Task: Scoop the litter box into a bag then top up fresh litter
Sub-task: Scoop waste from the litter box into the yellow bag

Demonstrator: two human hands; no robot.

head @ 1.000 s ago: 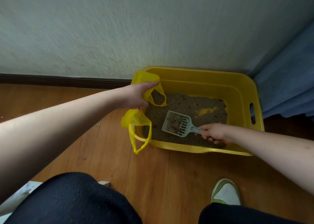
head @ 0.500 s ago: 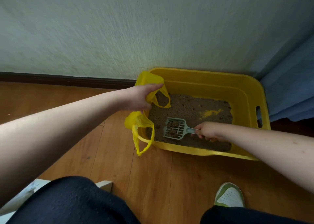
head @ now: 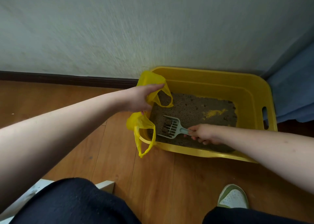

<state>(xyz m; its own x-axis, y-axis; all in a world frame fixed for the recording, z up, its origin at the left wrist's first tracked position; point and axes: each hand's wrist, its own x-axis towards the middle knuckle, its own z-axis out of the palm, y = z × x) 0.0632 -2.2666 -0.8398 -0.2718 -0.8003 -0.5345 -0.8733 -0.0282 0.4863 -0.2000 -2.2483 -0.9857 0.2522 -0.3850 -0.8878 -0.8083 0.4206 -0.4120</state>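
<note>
A yellow litter box stands against the wall, its floor covered in brown litter with a bare yellow patch. My left hand grips a thin yellow plastic bag at the box's left rim; the bag's handles hang over the edge. My right hand grips the handle of a pale slotted scoop. The scoop is held low over the litter near the front left corner, with dark clumps lying on its slots, close beside the bag.
Wooden floor lies left of and in front of the box. A blue curtain hangs right of it. My dark-trousered knees and a white-green shoe are at the bottom, with a white object beside the left knee.
The scoop with its clumps has shifted left toward the bag and sits lower near the front left corner. My left hand keeps holding the bag in place.
</note>
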